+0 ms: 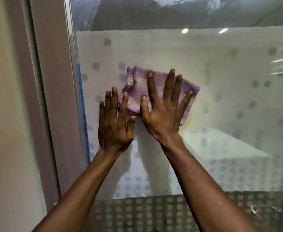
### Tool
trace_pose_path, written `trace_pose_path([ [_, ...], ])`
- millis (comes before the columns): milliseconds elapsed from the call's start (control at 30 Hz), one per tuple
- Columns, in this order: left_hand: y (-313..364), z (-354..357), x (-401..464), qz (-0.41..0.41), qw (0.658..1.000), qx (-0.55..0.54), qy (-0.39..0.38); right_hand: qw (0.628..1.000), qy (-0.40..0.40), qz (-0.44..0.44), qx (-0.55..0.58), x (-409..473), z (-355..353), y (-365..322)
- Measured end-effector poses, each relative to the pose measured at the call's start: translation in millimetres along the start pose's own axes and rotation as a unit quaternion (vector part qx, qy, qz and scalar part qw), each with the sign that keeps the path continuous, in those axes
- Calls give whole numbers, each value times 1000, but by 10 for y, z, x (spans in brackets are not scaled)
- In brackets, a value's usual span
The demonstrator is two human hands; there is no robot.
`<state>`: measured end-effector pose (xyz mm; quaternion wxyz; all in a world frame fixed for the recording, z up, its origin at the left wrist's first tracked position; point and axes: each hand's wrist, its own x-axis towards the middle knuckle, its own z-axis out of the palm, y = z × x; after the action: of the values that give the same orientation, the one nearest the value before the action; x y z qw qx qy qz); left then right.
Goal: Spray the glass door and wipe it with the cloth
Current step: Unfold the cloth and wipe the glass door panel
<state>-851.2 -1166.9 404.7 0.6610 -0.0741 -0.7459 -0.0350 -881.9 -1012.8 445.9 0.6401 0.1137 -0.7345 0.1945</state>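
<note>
Flat right hand (162,114) on fluffy purple cloth (156,91) w/ dotted frosted glass door (221,81)

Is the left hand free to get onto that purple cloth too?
Probably yes: the left hand lies flat on the glass door beside the cloth, nothing between; the right hand covers the middle.

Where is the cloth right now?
In the head view, the cloth lies flat against the glass door, mid-frame, pressed under the right hand, with the left hand at its lower-left edge.
</note>
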Motion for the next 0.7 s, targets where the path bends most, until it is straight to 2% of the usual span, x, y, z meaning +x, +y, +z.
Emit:
trace_pose_path([
  [100,1,19,-93,-2,1000,-3,5,1000,-10,-5,-5,-697,60,253],
  [200,-33,52,-178,23,1000,17,-10,998,-46,30,-23,-1526,56,625],
  [333,-63,111,-221,14,999,31,-5,990,-102,73,-57,-2379,-101,1245],
  [433,-54,158,-242,12,999,47,4,977,-99,178,-59,-2200,-260,1673],
  [500,-46,173,-249,10,999,49,5,951,-52,303,-41,-1785,-328,1805],
  [567,-39,182,-248,10,999,48,3,931,-4,365,-14,-1291,-359,1796],
  [633,-25,189,-248,10,999,48,5,943,7,333,-27,-900,-347,1689],
  [700,-13,190,-244,8,999,52,6,963,-8,258,-69,-702,-299,1520],
])
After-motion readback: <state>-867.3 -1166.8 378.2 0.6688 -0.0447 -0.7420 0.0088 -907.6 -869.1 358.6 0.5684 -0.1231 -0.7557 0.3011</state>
